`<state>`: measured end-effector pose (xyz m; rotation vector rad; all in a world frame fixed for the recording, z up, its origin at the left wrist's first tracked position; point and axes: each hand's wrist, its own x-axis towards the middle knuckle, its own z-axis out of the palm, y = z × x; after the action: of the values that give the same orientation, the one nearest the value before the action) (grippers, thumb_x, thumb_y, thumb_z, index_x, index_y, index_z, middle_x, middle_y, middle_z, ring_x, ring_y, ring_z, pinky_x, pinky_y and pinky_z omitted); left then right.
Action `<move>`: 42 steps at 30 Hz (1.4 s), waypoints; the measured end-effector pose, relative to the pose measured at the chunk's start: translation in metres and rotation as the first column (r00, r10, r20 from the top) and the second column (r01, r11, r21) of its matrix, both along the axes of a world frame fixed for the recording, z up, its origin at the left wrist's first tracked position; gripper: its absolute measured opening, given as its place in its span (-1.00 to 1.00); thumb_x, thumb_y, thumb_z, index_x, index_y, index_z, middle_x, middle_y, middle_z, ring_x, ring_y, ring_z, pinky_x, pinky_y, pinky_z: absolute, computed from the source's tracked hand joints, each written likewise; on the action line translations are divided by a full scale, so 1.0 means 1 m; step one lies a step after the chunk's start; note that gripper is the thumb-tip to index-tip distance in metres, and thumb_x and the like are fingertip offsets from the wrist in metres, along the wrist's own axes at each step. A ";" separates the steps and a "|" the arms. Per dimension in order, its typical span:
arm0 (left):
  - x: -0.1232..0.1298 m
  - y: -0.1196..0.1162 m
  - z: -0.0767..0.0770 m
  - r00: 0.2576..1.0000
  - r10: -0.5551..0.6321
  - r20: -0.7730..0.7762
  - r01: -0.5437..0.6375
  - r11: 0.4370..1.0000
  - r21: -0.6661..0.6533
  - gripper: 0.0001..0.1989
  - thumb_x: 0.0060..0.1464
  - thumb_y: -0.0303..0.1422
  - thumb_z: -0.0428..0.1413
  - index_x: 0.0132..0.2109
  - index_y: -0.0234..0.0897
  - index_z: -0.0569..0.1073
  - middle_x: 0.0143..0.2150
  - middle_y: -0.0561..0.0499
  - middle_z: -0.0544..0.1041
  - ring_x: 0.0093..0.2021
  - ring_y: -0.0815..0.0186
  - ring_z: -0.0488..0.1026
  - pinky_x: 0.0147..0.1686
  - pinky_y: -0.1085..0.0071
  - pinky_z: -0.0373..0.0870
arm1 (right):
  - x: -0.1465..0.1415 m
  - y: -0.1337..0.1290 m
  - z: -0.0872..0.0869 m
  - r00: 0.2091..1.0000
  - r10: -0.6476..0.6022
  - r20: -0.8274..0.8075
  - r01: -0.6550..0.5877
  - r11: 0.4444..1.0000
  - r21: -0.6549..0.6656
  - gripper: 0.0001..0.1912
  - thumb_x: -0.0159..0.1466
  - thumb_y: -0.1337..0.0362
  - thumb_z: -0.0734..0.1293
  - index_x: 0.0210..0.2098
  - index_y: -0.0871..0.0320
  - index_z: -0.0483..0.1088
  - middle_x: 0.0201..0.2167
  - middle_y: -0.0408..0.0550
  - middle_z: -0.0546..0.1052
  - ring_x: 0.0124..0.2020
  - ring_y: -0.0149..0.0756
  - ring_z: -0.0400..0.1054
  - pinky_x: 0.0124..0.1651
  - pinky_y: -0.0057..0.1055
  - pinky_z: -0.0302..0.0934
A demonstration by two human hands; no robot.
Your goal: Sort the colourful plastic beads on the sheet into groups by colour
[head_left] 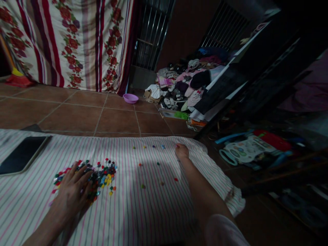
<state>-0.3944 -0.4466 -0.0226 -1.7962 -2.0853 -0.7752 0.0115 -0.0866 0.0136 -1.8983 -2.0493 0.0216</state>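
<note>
While the left hand (74,186) rests palm-down on the pile of little coloured pieces (107,176) toward the left of the striped cloth (115,222), fingers spread, I can't tell if it's got one gripped underneath. Right of the pile there are loose ones, like the red piece (176,179) in the nearest row. Farther out, the right hand (182,151) looks pinched on a pink piece (177,146), at the right end of the far row. I'd use a light fingertip pinch, set it flat and lift straight up so neighbours don't get nudged. Elbow room's mostly toward the near edge; the phone (23,154) crowds the left, and the far edge is just beyond the right hand, tiled floor (118,119) past it.
</note>
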 end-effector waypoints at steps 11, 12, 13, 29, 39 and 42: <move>0.000 0.001 0.000 1.000 0.003 0.026 -0.003 1.000 -0.018 -0.57 0.17 -0.17 -0.13 -0.06 -0.22 0.55 0.10 -0.15 0.51 0.36 -0.09 0.09 0.19 -0.14 0.27 | -0.022 -0.003 0.000 1.000 0.018 0.018 -0.018 1.000 0.001 -0.78 0.25 0.42 0.23 -0.21 0.19 0.51 -0.27 0.00 0.57 -0.23 -0.31 0.41 -0.16 -0.49 0.16; 0.001 0.002 0.002 0.999 -0.001 0.034 0.002 1.000 -0.030 -0.56 0.17 -0.16 -0.13 -0.06 -0.23 0.55 0.10 -0.16 0.51 0.35 -0.10 0.10 0.19 -0.14 0.27 | -0.025 -0.005 0.000 0.999 0.046 0.018 -0.046 0.999 0.006 -0.80 0.25 0.42 0.24 -0.22 0.19 0.50 -0.27 0.00 0.57 -0.23 -0.32 0.41 -0.17 -0.50 0.15; 0.001 0.002 0.004 0.999 -0.004 0.038 0.005 0.999 -0.036 -0.56 0.17 -0.15 -0.13 -0.07 -0.24 0.55 0.10 -0.17 0.51 0.35 -0.11 0.11 0.19 -0.14 0.27 | -0.028 -0.007 0.000 0.997 0.070 0.017 -0.070 0.998 0.007 -0.81 0.26 0.41 0.25 -0.23 0.20 0.50 -0.27 0.00 0.57 -0.23 -0.32 0.41 -0.17 -0.50 0.15; 0.002 0.002 0.006 1.000 -0.016 0.005 0.016 1.000 0.016 -0.56 0.16 -0.17 -0.13 -0.11 -0.29 0.57 0.03 -0.21 0.54 0.31 -0.11 0.18 0.15 -0.13 0.30 | -0.039 -0.007 -0.001 0.999 -0.037 -0.032 0.035 0.998 -0.052 -0.76 0.17 0.52 0.25 -0.35 0.21 0.55 -0.33 0.02 0.60 -0.25 -0.28 0.45 -0.16 -0.47 0.21; 0.006 0.001 0.017 0.998 -0.003 0.060 0.005 0.999 -0.047 -0.55 0.15 -0.16 -0.14 -0.11 -0.26 0.56 0.05 -0.21 0.53 0.32 -0.15 0.14 0.16 -0.15 0.27 | -0.034 -0.028 0.014 0.995 -0.007 -0.097 0.007 1.000 -0.002 -0.56 0.19 0.50 0.18 -0.02 0.19 0.51 -0.17 0.03 0.57 -0.14 -0.26 0.44 -0.05 -0.45 0.25; 0.007 0.002 0.022 0.995 -0.011 0.094 0.017 0.998 -0.057 -0.58 0.14 -0.17 -0.12 -0.10 -0.22 0.55 0.06 -0.18 0.51 0.34 -0.10 0.13 0.20 -0.14 0.24 | -0.038 -0.062 0.014 0.973 0.085 -0.213 -0.049 0.984 0.169 -0.57 0.18 0.47 0.14 -0.06 0.22 0.52 -0.15 0.09 0.53 -0.11 -0.21 0.42 0.02 -0.35 0.27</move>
<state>-0.3877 -0.4448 -0.0009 -1.8397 -2.1780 -0.8264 -0.0263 -0.1483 0.0271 -1.6491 -1.9047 0.0748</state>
